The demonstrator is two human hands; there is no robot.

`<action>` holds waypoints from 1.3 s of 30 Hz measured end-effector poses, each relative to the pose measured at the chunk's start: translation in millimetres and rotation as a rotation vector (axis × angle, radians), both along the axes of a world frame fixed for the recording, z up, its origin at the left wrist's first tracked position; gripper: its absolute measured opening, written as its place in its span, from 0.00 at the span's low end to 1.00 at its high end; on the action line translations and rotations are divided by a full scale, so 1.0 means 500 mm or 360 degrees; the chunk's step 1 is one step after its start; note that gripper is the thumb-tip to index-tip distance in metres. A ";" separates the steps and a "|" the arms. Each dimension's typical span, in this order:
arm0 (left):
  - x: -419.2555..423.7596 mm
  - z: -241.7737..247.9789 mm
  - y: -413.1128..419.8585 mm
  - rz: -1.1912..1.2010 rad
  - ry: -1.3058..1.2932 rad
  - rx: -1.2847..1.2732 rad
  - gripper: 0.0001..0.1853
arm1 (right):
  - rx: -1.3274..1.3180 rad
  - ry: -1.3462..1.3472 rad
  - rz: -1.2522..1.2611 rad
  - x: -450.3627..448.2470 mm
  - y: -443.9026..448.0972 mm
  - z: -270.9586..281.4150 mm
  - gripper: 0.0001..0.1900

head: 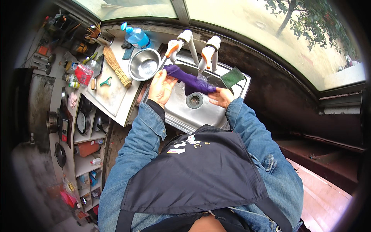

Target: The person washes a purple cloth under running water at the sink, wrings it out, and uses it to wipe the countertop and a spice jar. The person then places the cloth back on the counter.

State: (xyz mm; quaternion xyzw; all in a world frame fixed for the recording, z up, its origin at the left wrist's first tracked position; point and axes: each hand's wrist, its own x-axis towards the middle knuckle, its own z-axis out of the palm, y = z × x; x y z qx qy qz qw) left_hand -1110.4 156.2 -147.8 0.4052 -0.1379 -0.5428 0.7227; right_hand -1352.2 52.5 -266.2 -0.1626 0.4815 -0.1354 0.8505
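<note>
A wet purple cloth (189,79) is stretched between my two hands over the stainless-steel sink (179,107). My left hand (162,88) grips its left end beside the metal bowl, and my right hand (221,97) grips its right end near the sink's right side. Water runs from the right-hand faucet (207,55) with an orange and white handle onto the cloth. The left faucet (172,49) stands above the cloth's left end. Below the cloth, the round drain (194,100) shows. A green scouring pad (232,77) lies on the sink's right rim.
Left of the sink stand a metal bowl (144,64) and a blue soap pump bottle (137,37). A straw brush (116,66), a green peeler (106,81) and a knife (98,71) lie on the counter board. Window frames (181,11) run behind the faucets.
</note>
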 end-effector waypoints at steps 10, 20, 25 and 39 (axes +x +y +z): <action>-0.132 -0.024 -0.010 -0.0467 0.0003 -0.0067 0.04 | 0.0019 -0.0862 0.0241 0.111 0.018 0.097 0.33; -0.118 -0.033 0.002 -0.0412 -0.0791 0.0585 0.30 | -0.0885 -0.0402 0.0091 0.164 -0.015 0.090 0.19; -0.105 -0.056 -0.004 -0.0459 -0.1326 0.0299 0.14 | -0.0992 -0.0241 0.0115 0.165 -0.020 0.080 0.12; -0.096 -0.083 -0.054 -0.0645 -0.1529 0.0030 0.39 | -0.1200 -0.0066 0.0504 0.087 -0.045 0.173 0.11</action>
